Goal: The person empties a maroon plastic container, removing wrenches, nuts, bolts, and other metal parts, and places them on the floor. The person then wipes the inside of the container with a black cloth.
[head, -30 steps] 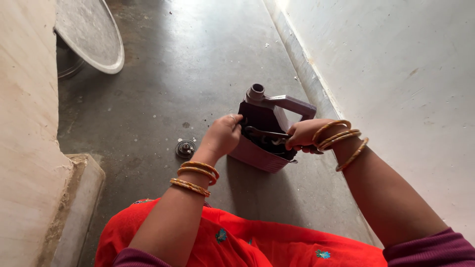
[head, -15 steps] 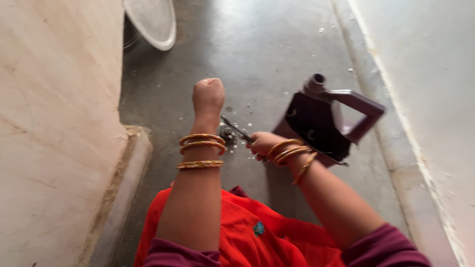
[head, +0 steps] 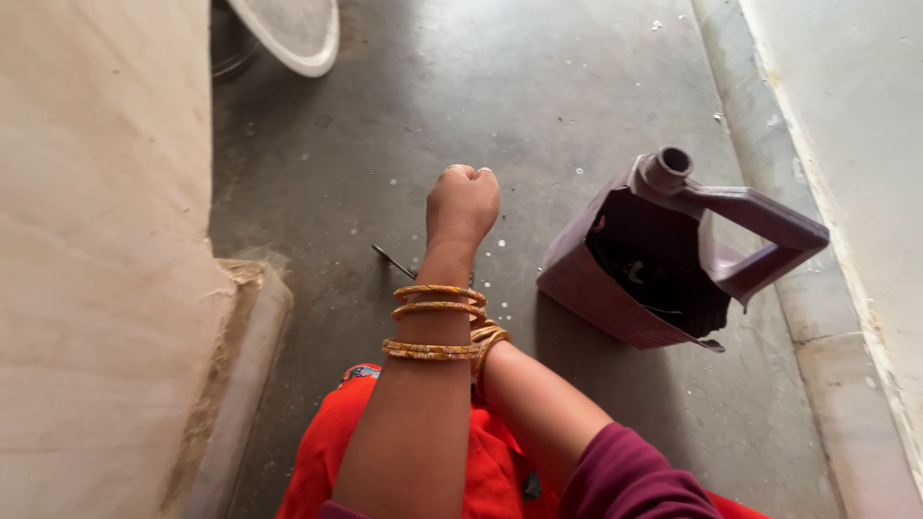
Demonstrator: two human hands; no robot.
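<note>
1. Floor (head: 538, 96) of grey concrete fills most of the view now, because the camera has turned left, toward the pale wall (head: 96, 240) and its step.
2. Cut-open purple jerrycan (head: 663, 259) stands alone at the right; both hands have left it since a second ago.
3. Left hand (head: 462, 200) is raised as a closed fist; whether it holds something, I cannot tell.
4. Right hand is hidden behind the left forearm, only its bangles (head: 488, 338) show.
5. Thin metal tool (head: 394, 261) pokes out beside the left wrist, low by the floor; a moment ago the right hand carried it there.
</note>
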